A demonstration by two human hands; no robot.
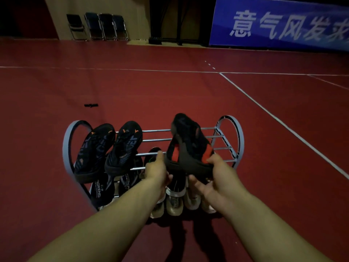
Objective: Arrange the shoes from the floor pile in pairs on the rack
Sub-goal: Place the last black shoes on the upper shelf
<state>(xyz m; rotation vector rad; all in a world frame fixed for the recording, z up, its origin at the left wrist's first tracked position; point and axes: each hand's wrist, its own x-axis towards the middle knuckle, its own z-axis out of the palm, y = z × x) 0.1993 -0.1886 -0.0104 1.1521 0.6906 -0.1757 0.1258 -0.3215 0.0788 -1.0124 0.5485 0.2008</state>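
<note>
The rack [238, 137] stands on the red floor [170, 91], a grey metal frame with chrome bars. Over its top tier, toward 2 o'clock from the rack's middle, the person holds a black shoe with red patches [186, 146], heel end toward them and toe pointing away.

The right hand [217, 178] grips that shoe at its near right corner, thumb curled over the upper and fingers tucked under the sole. The left hand [156, 171] reaches in just beside the shoe's left edge; its thumb lies against a top-tier bar, and I cannot tell whether the fingers below are closed on anything.

At 9 o'clock on the top tier, 2 black shoes with orange marks [111, 148] lie as a pair, toes pointing away. Beneath them sit 2 dark lettered shoes [103, 188]. Pale shoes [174, 202] stand in a row on the lowest level at 6 o'clock.

Far off at 11 o'clock, folding chairs [98, 26] line the wall; a blue banner [283, 21] hangs at 1 o'clock.
</note>
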